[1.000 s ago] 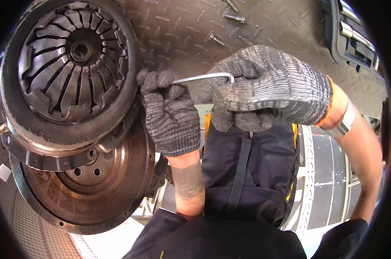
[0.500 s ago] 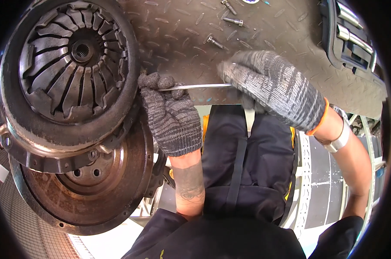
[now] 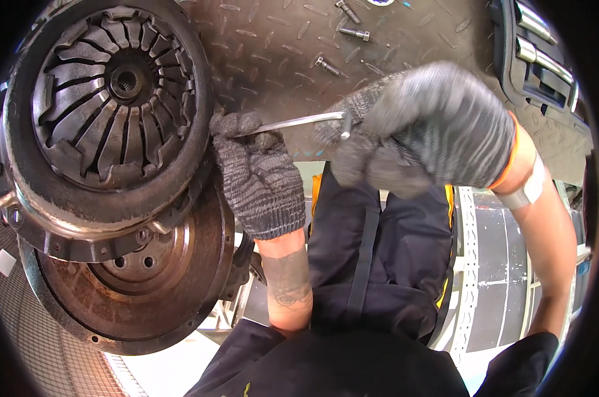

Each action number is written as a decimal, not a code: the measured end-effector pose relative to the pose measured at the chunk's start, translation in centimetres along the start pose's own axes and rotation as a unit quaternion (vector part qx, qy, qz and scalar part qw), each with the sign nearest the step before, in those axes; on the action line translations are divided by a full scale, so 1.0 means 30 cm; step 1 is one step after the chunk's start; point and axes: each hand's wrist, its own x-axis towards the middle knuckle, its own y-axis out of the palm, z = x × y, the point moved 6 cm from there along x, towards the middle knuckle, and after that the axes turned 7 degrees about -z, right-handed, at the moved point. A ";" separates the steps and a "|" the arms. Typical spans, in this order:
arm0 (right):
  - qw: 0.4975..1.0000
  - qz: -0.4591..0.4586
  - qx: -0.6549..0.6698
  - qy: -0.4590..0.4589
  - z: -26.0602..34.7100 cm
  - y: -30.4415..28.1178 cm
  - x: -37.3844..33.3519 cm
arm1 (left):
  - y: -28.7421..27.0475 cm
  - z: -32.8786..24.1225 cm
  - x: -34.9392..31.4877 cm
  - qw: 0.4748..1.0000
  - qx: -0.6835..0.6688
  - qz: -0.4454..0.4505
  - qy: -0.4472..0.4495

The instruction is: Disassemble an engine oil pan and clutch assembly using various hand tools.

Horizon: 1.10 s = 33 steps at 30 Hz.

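In my left hand [image 3: 256,169], gloved in grey knit, the fingers are curled around one end of a slim metal hex key [image 3: 299,123]. That fist is right beside the rim of a dark clutch cover [image 3: 124,215] with radial spring fingers. The bent end of the key points right, into my right hand [image 3: 432,126], also gloved. Motion smears the right hand; its fingers curl about the bent end, but whether they grip it cannot be made out. Beneath the clutch cover lies a rusty brown flywheel disc [image 3: 140,311]. The tip of the key by my left hand is hidden.
Several loose bolts [image 3: 331,67] lie on the tread-patterned metal bench top [image 3: 266,66]. At the far right sits a dark tool case [image 3: 538,86] with chrome sockets in it. The near bench edge runs just below my hands.
My right hand has turned and shifted slightly right, showing its blurred fingers. The key's right end has risen in the picture, and its bend now shows. My left hand stays almost in place.
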 end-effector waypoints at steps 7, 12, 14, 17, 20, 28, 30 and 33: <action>0.908 0.145 0.283 0.274 -0.052 0.067 -0.024 | -0.047 -0.025 0.007 0.997 0.062 -0.028 0.042; 0.993 -0.041 0.088 -0.070 -0.037 -0.001 -0.146 | -0.019 0.010 -0.010 0.998 -0.025 -0.051 -0.019; 0.993 0.037 0.109 -0.013 0.003 -0.001 -0.071 | -0.045 0.016 0.001 0.995 -0.009 -0.097 -0.005; 0.953 0.200 0.229 0.015 0.006 0.080 -0.022 | -0.050 -0.044 0.007 0.996 0.043 -0.073 0.023; 0.967 0.194 0.165 -0.011 0.024 0.094 0.001 | -0.098 -0.053 0.022 0.987 0.083 -0.133 0.046; 0.868 -0.002 -0.354 -0.348 0.115 0.091 -0.026 | -0.046 -0.020 -0.007 0.993 -0.041 -0.115 0.008; 0.891 0.063 -0.338 -0.296 0.100 0.104 -0.023 | -0.059 -0.047 0.004 0.994 0.013 -0.097 0.054; 0.974 0.215 0.057 -0.049 0.041 0.096 -0.006 | -0.110 -0.078 0.028 0.995 0.009 -0.088 0.048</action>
